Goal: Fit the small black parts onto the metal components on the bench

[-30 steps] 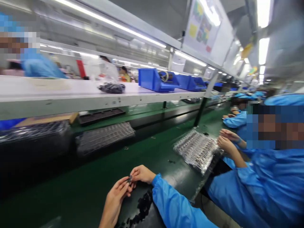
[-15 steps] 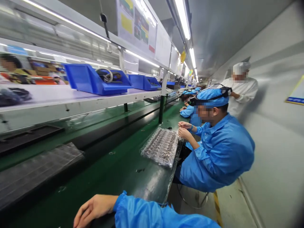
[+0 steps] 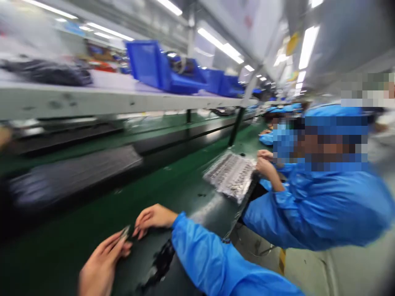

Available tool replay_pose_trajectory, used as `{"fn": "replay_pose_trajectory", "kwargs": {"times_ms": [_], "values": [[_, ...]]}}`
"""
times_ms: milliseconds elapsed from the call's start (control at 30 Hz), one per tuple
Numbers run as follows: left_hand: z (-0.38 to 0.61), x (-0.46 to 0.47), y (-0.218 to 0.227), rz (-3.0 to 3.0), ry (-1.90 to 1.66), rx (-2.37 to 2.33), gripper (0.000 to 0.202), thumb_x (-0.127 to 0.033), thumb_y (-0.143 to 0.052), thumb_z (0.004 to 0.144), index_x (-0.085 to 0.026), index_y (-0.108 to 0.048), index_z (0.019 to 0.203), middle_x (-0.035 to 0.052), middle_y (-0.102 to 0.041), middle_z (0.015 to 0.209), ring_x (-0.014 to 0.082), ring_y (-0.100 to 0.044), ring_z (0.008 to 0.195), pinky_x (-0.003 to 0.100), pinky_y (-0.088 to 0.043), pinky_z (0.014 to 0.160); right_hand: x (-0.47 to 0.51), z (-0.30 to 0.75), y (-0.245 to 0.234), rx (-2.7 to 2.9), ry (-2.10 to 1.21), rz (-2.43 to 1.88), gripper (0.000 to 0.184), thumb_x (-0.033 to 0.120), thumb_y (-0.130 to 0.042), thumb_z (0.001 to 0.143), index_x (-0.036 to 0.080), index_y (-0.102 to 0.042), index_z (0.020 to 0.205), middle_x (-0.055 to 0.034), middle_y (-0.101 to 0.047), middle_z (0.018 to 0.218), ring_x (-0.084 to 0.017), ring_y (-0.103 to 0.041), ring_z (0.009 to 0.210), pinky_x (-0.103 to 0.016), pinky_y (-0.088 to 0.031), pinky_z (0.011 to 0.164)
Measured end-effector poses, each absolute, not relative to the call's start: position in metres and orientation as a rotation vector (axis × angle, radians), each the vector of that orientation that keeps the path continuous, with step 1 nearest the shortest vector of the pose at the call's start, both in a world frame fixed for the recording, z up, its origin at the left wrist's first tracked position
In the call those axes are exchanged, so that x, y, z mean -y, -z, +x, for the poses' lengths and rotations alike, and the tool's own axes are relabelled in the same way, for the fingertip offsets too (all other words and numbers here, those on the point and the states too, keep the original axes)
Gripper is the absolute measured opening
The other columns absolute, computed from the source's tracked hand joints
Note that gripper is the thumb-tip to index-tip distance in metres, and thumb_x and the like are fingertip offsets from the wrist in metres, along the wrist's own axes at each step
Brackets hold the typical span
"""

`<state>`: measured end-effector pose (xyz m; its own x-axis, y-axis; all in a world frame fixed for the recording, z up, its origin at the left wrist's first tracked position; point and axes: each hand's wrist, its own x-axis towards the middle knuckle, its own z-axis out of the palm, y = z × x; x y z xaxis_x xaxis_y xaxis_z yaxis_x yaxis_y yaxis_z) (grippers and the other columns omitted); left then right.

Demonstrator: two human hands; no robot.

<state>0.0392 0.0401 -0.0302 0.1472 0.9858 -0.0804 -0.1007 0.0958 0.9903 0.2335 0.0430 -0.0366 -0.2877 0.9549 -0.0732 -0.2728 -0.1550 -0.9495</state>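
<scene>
My left hand is closed in a pinch on a small thin shiny piece, too blurred to name. Close to its right, my right hand has its fingers bent together, pointing down and left. A tiny dark thing seems to be at its fingertips, but I cannot make it out. Below my right hand and beside the blue sleeve lies a loose pile of small black parts on the green bench top.
A clear tray of small parts sits by a co-worker in blue on the right. Black trays lie along the left. Above the bench runs a white shelf with blue bins and a dark bag.
The view has swung down and left. My left hand has come into view with the small shiny piece; my right hand appears higher and further right. The black pile now shows.
</scene>
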Motion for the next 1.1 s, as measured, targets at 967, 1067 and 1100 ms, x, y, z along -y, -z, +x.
{"fn": "replay_pose_trajectory", "kwargs": {"times_ms": [967,1067,1100], "values": [[0.043,-0.024,0.034,0.969,-1.141,-0.955,0.057,-0.034,-0.081,0.073,-0.011,-0.065,0.123,0.0028,-0.067,0.084,0.0162,-0.070,0.065,0.030,-0.059,0.059,-0.037,0.216,0.041,1.116,-1.296,-1.131,0.022,0.031,-0.079,0.070,0.017,-0.070,0.083,-0.0042,-0.075,0.076,-0.017,-0.072,0.065,-0.025,-0.055,0.058],[0.041,-0.022,0.030,0.886,-1.101,-0.915,0.057,-0.031,-0.082,0.073,-0.011,-0.065,0.123,0.0016,-0.067,0.081,0.0159,-0.070,0.066,0.029,-0.059,0.060,-0.036,0.213,0.039,1.145,-1.188,-1.154,0.020,0.031,-0.078,0.070,0.017,-0.070,0.083,-0.0016,-0.071,0.069,-0.015,-0.068,0.060,-0.025,-0.055,0.057],[0.041,-0.022,0.030,0.879,-1.092,-0.906,0.055,-0.032,-0.082,0.073,-0.011,-0.066,0.122,0.0018,-0.067,0.081,0.0161,-0.070,0.067,0.028,-0.059,0.060,-0.035,0.212,0.038,1.149,-1.162,-1.162,0.020,0.031,-0.078,0.071,0.018,-0.070,0.083,-0.0017,-0.071,0.069,-0.016,-0.068,0.060,-0.026,-0.056,0.058]]}}
